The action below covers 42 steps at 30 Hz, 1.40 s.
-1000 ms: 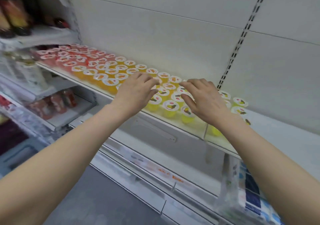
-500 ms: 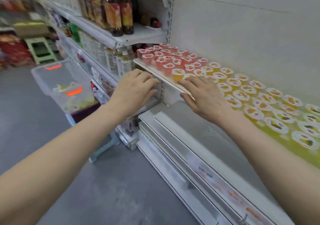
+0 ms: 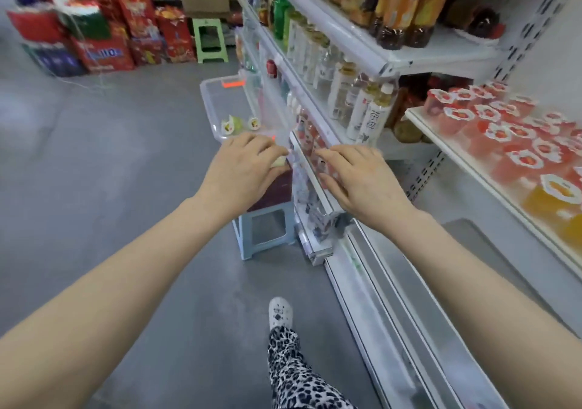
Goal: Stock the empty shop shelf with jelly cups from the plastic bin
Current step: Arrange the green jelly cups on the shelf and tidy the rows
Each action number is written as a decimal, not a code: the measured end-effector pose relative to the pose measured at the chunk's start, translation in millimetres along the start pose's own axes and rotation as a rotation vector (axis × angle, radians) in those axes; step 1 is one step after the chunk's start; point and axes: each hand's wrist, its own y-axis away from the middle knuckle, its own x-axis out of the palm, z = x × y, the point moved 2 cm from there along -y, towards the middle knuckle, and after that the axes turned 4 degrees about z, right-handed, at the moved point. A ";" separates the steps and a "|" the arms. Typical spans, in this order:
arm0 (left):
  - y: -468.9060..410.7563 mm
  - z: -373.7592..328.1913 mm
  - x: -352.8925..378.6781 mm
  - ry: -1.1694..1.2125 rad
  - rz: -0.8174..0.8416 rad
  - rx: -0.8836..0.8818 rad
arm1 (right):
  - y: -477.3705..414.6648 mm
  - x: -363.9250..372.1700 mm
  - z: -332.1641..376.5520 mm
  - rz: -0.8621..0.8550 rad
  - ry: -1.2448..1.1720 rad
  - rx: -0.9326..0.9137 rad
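Observation:
A clear plastic bin stands on a light blue stool in the aisle, with a few green jelly cups in its bottom. My left hand hovers over the bin's near edge, fingers loosely bent and holding nothing. Beside it, my right hand is stretched out with relaxed fingers in front of the lower shelf edge, empty too. At the right, the white shelf carries rows of red jelly cups and orange jelly cups.
Bottled drinks fill the shelves behind the bin. Red cartons and a green stool stand at the aisle's far end. My foot in a white shoe is on the grey floor beside the shelf base.
My view and both hands have swung left, away from the stocked jelly cup shelf and over to the bin on the stool. Both hands stay empty.

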 end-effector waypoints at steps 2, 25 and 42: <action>-1.1 28.2 15.2 -0.006 0.006 -0.041 | -31.2 26.0 -0.6 -0.002 -0.023 -0.035; -129.8 342.0 225.1 0.118 0.218 -0.355 | -355.6 292.4 -73.8 0.291 -0.234 -0.062; -216.3 497.6 381.0 0.303 0.464 -0.202 | -505.7 553.5 -110.0 0.724 -0.234 0.337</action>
